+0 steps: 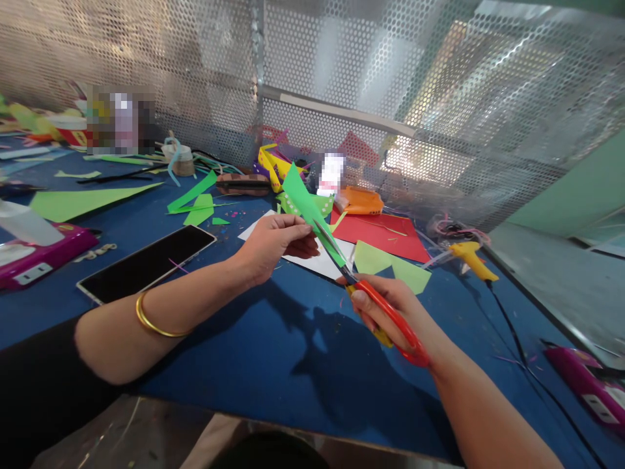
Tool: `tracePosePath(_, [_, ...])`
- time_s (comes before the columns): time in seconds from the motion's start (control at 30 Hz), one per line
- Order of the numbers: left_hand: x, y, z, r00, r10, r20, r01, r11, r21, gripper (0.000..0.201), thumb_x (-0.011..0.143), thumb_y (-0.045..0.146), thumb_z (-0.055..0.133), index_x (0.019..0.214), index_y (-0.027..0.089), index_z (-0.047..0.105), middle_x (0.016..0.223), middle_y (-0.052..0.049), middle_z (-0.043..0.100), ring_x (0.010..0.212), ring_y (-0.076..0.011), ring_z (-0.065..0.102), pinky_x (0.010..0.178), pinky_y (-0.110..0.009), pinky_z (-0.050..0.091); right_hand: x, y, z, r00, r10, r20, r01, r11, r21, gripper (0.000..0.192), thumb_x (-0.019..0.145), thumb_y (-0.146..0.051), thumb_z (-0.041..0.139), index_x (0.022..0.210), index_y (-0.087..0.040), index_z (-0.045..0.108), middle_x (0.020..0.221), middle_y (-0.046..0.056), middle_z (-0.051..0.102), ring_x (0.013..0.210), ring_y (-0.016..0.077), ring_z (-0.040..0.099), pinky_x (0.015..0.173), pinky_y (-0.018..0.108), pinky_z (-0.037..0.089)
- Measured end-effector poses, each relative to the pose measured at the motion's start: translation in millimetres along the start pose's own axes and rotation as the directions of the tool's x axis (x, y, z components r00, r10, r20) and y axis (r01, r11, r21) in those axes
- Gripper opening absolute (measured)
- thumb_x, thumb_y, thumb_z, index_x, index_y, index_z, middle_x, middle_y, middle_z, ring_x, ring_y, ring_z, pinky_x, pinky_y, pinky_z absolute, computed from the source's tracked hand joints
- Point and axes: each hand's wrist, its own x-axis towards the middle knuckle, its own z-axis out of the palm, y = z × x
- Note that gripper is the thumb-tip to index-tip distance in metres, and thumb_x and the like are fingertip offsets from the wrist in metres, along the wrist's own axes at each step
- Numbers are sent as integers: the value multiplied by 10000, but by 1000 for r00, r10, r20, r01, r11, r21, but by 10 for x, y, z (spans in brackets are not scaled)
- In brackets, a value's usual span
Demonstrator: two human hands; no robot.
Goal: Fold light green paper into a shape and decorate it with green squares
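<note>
Above the blue table, my left hand (282, 245) pinches the edge of a bright green paper strip (303, 197) between thumb and fingers. My right hand (390, 305) is closed around scissors (385, 307) with red and yellow handles. The blades point up and left and lie along the lower part of the green strip; how far apart they are is hard to tell. Behind and below the hands lie white paper (325, 263), a light green sheet with a cut-out notch (413, 272) and a red sheet (385, 236).
A phone (146, 264) lies left of my left forearm, with a purple power strip (46, 257) beyond it. A yellow glue gun (473, 259) and its cord are at right, near another purple power strip (586, 381). Perforated metal panels (342, 71) stand behind the table.
</note>
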Motion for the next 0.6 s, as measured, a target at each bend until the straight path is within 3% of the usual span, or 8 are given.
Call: tracePosePath(0.6, [-42, -37, 46, 997, -56, 52, 55, 998, 23, 178, 761, 237, 680, 623, 131, 645, 598, -49, 697, 551, -149, 666, 631, -277, 555, 33, 63, 20, 999, 26, -28, -25, 999, 26, 486, 782, -585, 615, 1005, -160, 690, 580, -25, 502, 396, 74, 409, 418, 225, 314])
